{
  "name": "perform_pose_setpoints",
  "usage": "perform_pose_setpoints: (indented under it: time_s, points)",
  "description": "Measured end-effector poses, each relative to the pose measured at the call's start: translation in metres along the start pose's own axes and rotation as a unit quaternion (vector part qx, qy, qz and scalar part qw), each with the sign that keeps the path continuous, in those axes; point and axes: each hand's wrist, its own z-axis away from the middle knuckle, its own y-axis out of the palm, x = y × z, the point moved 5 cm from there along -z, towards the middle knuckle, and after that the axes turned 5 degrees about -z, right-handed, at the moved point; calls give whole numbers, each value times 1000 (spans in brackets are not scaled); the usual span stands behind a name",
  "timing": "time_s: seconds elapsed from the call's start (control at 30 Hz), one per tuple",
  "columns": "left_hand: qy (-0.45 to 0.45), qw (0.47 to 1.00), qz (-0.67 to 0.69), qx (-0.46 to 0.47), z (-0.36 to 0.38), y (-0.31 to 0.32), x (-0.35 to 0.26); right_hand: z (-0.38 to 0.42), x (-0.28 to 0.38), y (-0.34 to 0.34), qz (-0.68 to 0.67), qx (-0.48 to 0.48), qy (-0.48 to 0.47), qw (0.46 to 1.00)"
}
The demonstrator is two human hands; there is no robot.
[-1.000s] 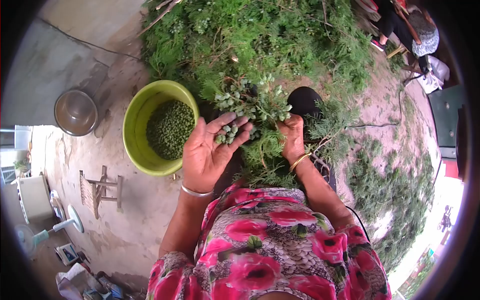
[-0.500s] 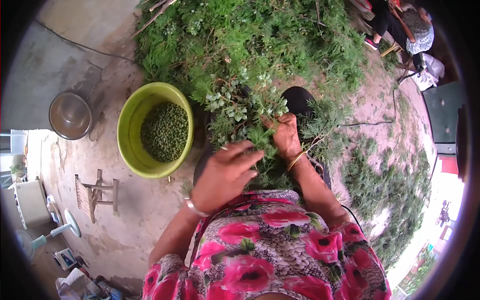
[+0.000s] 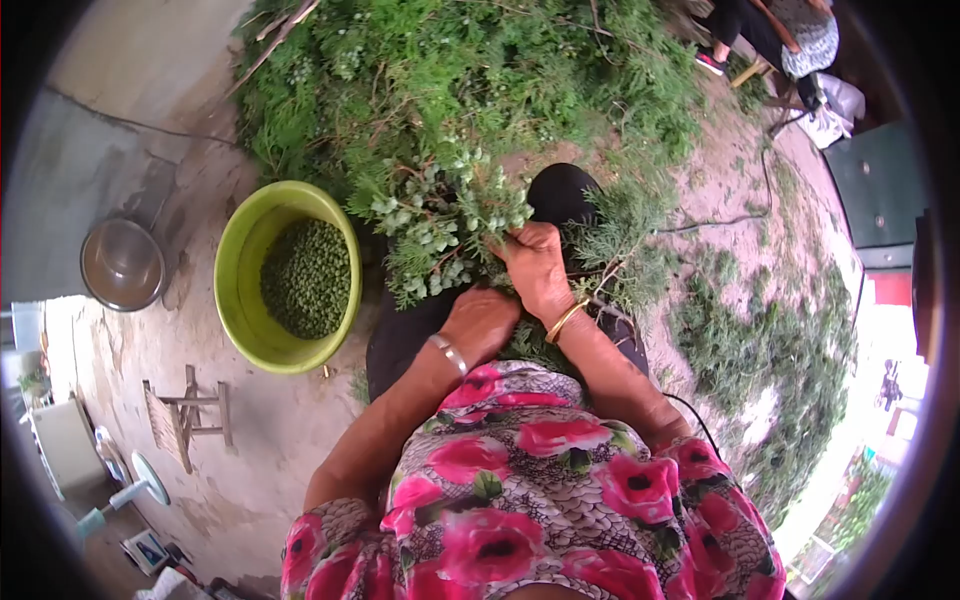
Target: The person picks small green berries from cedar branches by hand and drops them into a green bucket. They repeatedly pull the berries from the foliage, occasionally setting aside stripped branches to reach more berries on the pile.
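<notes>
Branch [image 3: 425, 235]: feathery green foliage, pale knobbly cones [image 3: 400, 215]; centre, right of tub. Tub [image 3: 242, 285]: round, smooth, lime-green; left; contains small, rounded green cones in bulk. Pile [image 3: 450, 80]: tangled, leafy; far side. Right hand [image 3: 537, 265]: fingers curled closed around branch; knuckles up, reaching from near right. Left hand [image 3: 483, 318]: fingers hidden, spread and hold cannot be told; back upward, angled inward just beside right hand.

text: none legible | labels, brands: none legible | numbers: none legible | signs: none legible
</notes>
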Motion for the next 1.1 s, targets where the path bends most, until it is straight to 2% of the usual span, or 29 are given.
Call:
perform_pose_setpoints:
  time_s: [0.03,0.1,0.17,0.2,0.23,0.27,0.3,0.33,0.37,0.43,0.47,0.5,0.53,0.57,0.63,0.7,0.73,0.77,0.83,0.87,0.9,0.97,1.0,1.1]
  points:
    - [41,997,27,-51,15,-6,3,3,7,-2,2,-9,4,1000]
    - [20,982,47,-183,37,-23,5,6,29,-3,68,1,-15,998]
    - [-4,982,86,-166,52,-46,5,5,25,-4,32,-5,-18,999]
    - [-27,980,125,-152,60,-60,7,6,22,-4,200,42,-23,979]
    - [-30,981,123,-150,68,-75,7,7,16,-3,362,88,-27,928]
    - [-26,975,158,-150,75,-89,7,2,2,-2,172,88,33,981]
    - [-23,969,195,-151,78,-96,7,2,-2,1,169,88,34,981]
    - [-63,953,215,-205,80,-98,13,1,1,2,91,42,15,995]
    - [-63,953,214,-204,77,-100,12,1,4,0,13,-4,-5,1000]
    - [-178,899,227,-330,70,-114,19,1,18,-3,32,3,-15,999]
    - [-156,873,248,-390,60,-114,22,1,24,-4,41,9,23,999]
    - [-150,874,249,-390,51,-111,25,2,27,-7,52,11,60,997]
    - [-152,869,264,-389,42,-108,27,4,26,-3,8,-33,54,998]
    - [-155,865,281,-387,34,-105,29,4,32,-2,80,20,18,996]
    - [-159,873,271,-373,26,-104,31,5,35,-2,4,15,82,997]
    - [-149,883,223,-385,27,-108,27,4,38,-4,13,6,65,998]
    - [-148,861,284,-396,29,-105,28,3,46,-6,53,10,60,997]
    - [-147,861,284,-395,34,-104,26,2,51,-6,92,16,56,994]
    - [-219,826,422,-302,47,-98,25,2,50,-5,106,20,53,993]
    - [-238,790,493,-275,52,-104,16,3,45,-5,95,13,44,994]
    - [-242,790,491,-277,60,-107,10,2,40,-4,84,6,36,996]
    - [-193,696,638,-266,70,-105,-1,3,35,-3,115,4,58,992]
    - [-164,673,666,-276,68,-105,-2,4,39,-3,94,5,57,994]
    - [-193,682,633,-313,56,-100,1,4,37,-1,77,25,42,996]
